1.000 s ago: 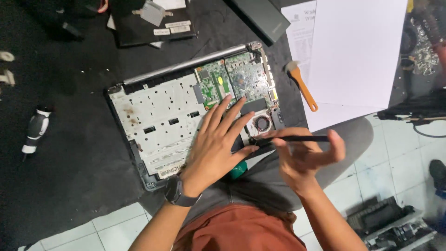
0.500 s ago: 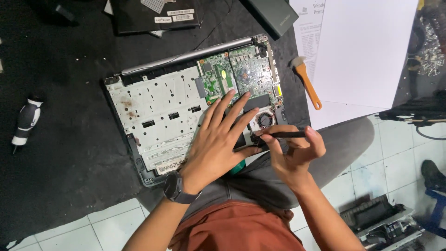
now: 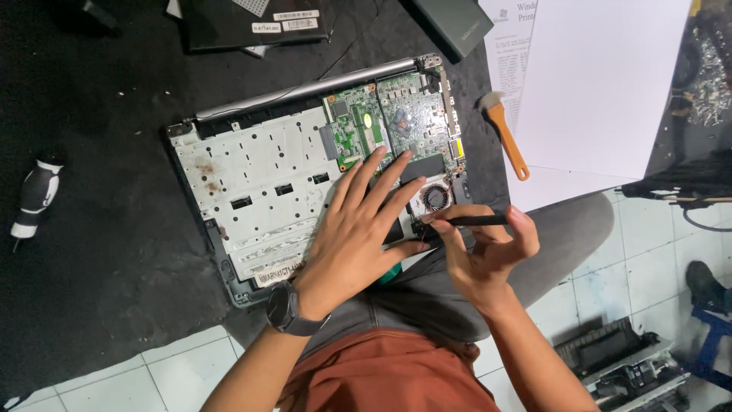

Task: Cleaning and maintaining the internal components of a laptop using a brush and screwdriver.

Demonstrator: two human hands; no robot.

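The slim black rod-shaped tool (image 3: 474,220) lies nearly level at about four o'clock from the middle of the opened laptop base with its pale grey metal inner frame (image 3: 259,191), its tip set against the lower right corner of the chassis, just below the small round copper-coloured cooling fan (image 3: 435,197). The right hand (image 3: 488,255) has its fingers curled closed around the tool, thumb and forefinger pinching the shaft close to the tip while the far end sticks out past the knuckles toward three o'clock. The left hand (image 3: 358,236) lies flat and spread wide on the frame, holding nothing, fingers fanned toward one o'clock and fingertips reaching the edge of the green circuit board (image 3: 385,126); its thumb sits just beside the tool tip. To do this well, I judge the tip should stay low and shallow at the seam, pressure kept gentle, with the flat hand steadying the base so it does not slide on the lap and black mat (image 3: 91,252). Farther out, an orange-handled brush (image 3: 506,137) rests at two o'clock beside white sheets of paper (image 3: 602,84), a black and white screwdriver handle (image 3: 34,197) lies well apart at nine o'clock, and a dark wristwatch (image 3: 288,309) sits on the left wrist.
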